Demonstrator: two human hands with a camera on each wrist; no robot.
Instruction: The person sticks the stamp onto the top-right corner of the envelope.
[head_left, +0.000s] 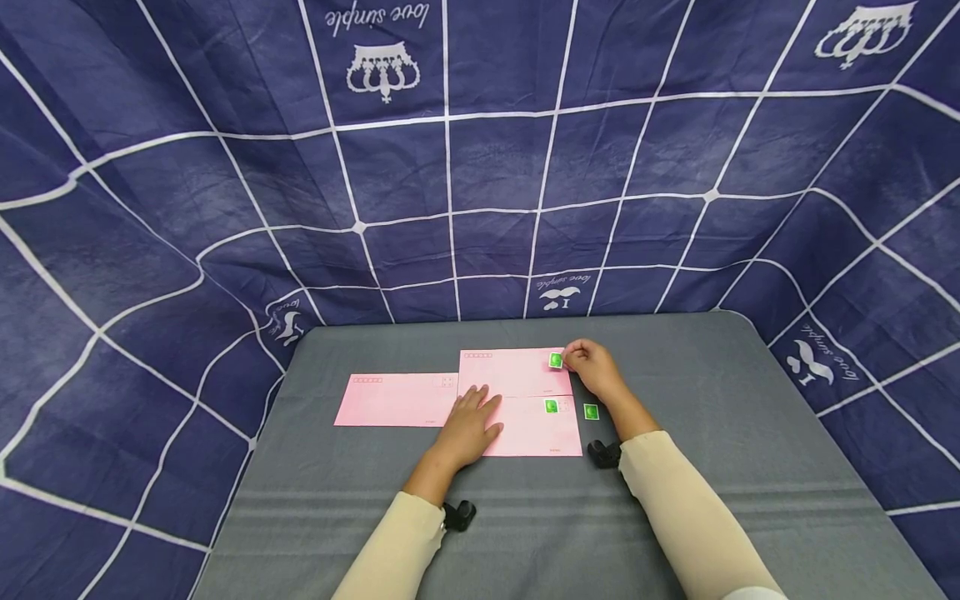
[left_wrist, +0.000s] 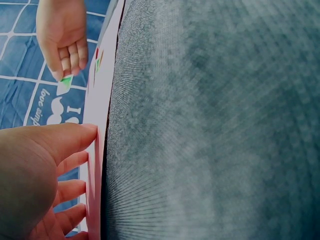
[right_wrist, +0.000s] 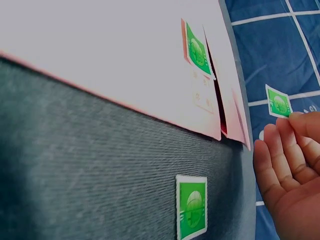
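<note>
My right hand (head_left: 596, 369) pinches a green postage stamp (right_wrist: 279, 102) by its edge, between thumb and index finger. In the right wrist view the stamp is held up off the paper, over the top right part of the far pink envelope (head_left: 510, 367). My left hand (head_left: 467, 427) lies with spread, straight fingers on the pink envelopes. A near pink envelope (head_left: 525, 433) bears a green stamp (right_wrist: 198, 50) at its upper right. Another loose green stamp (head_left: 592, 412) lies on the grey cloth to the right of it.
A third pink envelope (head_left: 397, 402) lies to the left, its right end beside my left hand. A grey cloth (head_left: 712, 500) covers the table. Blue curtains with white lines (head_left: 495, 167) rise at the back and both sides.
</note>
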